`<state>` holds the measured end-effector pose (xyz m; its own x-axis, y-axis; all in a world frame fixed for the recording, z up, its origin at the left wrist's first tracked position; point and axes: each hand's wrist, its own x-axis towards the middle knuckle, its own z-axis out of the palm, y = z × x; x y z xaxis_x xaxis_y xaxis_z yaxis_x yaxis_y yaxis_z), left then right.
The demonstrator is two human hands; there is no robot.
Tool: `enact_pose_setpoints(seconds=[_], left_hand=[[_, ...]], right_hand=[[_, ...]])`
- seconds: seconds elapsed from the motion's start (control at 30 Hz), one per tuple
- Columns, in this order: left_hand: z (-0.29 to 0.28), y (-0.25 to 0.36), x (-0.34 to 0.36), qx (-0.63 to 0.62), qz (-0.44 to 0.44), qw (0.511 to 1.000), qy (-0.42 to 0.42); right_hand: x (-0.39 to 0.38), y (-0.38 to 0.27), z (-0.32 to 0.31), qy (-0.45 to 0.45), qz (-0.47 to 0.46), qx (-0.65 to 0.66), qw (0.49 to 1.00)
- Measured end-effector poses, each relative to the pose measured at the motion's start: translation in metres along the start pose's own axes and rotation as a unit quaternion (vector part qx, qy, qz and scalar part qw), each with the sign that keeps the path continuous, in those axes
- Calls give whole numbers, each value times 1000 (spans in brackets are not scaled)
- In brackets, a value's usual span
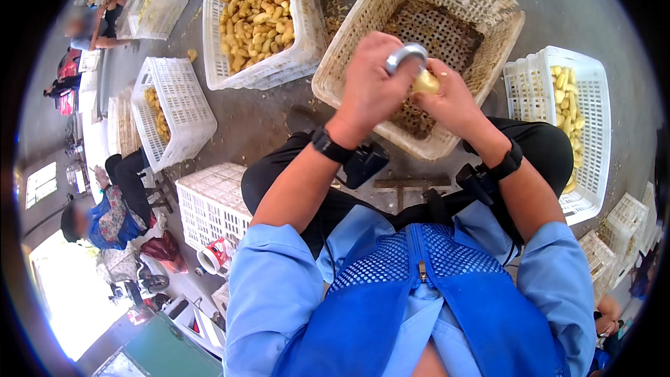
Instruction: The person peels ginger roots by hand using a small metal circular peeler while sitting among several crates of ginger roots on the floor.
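My left hand point(373, 84) is closed around a shiny metal ring-shaped tool point(406, 58); its far part is blurred and partly hidden by my fingers. My right hand point(453, 101) pinches a smooth pale-yellow root-like piece point(426, 83), right beside the tool. Both hands are over a dirty white plastic crate point(515, 28) between my knees. Dark scraps lie on its perforated bottom. To the left, a white crate point(213, 35) is heaped with long yellow-brown root-like pieces point(257, 17). Beyond my right knee, another white crate point(600, 126) holds paler yellow pieces point(567, 101).
More white crates stand at the left point(185, 112) and by my left knee point(216, 199). A red-and-white cup point(215, 257) lies near that knee. A person in a blue patterned top point(115, 216) sits at far left. Stacked crates point(624, 227) are at far right.
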<state>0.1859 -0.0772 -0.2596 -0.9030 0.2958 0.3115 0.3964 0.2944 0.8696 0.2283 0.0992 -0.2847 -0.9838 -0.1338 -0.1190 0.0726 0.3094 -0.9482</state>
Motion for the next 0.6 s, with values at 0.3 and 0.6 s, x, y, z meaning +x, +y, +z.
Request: enact_pose_setpoints(seconds=[0.3, 0.6], left_hand=[[1, -9, 1, 50, -14, 999, -16], [-6, -47, 6, -118, -179, 968, 127]], right_hand=[[6, -9, -6, -58, 156, 187, 968], [-2, -16, -2, 14, -42, -113, 993]])
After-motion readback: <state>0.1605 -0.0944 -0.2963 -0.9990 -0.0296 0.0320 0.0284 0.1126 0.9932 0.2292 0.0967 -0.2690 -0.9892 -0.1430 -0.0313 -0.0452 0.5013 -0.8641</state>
